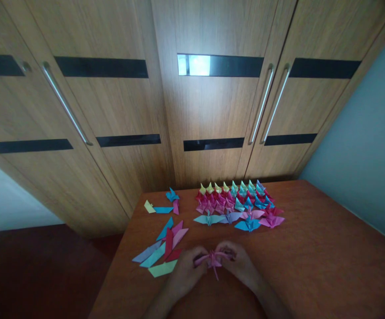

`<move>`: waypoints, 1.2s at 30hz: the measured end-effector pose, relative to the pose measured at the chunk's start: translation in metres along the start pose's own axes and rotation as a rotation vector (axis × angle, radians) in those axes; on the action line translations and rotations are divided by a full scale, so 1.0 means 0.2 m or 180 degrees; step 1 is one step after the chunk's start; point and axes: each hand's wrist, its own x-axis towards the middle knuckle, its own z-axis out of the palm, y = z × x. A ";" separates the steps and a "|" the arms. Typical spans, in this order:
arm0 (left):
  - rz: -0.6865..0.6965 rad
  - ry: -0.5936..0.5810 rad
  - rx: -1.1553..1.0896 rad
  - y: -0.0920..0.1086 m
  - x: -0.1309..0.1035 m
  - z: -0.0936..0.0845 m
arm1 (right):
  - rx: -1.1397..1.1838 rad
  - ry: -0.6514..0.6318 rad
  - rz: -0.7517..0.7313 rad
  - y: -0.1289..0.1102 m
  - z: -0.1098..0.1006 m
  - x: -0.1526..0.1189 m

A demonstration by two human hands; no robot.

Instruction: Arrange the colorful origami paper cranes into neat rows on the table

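Observation:
A pink origami crane (213, 260) is held between my two hands, just above the near part of the table. My left hand (190, 267) pinches its left wing, and my right hand (238, 262) pinches the right wing. A thin pointed end hangs down toward me from its middle. Left of my left hand lie loose folded paper strips (155, 255) in red, pink, blue, lilac, mint and pale green. Beyond my hands stand rows of finished paper cranes (234, 201), with wing-spread ones such as a blue crane (248, 224) in front.
At the table's far left are a small blue folded piece (171, 195), a blue strip (163, 210) and a yellow piece (149, 206). The wooden table (325, 248) meets a wardrobe (209, 164) with metal handles behind. A pale wall (361, 155) borders the right side.

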 end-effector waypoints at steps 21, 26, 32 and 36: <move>-0.0418 0.0601 -0.1452 -0.02 0.03 -0.02 | 0.0887 0.0623 0.0411 0.08 -0.08 0.02; -0.0308 0.0834 -0.1094 -0.07 0.06 -0.02 | 0.0029 0.1151 0.0166 0.08 -0.09 0.04; -0.0134 0.0803 -0.0835 -0.08 0.06 -0.02 | -0.1282 0.1006 -0.0418 -0.03 0.03 -0.05; -0.0058 0.0698 -0.0749 -0.10 0.05 -0.02 | -0.1801 0.0826 -0.0656 -0.05 0.13 -0.09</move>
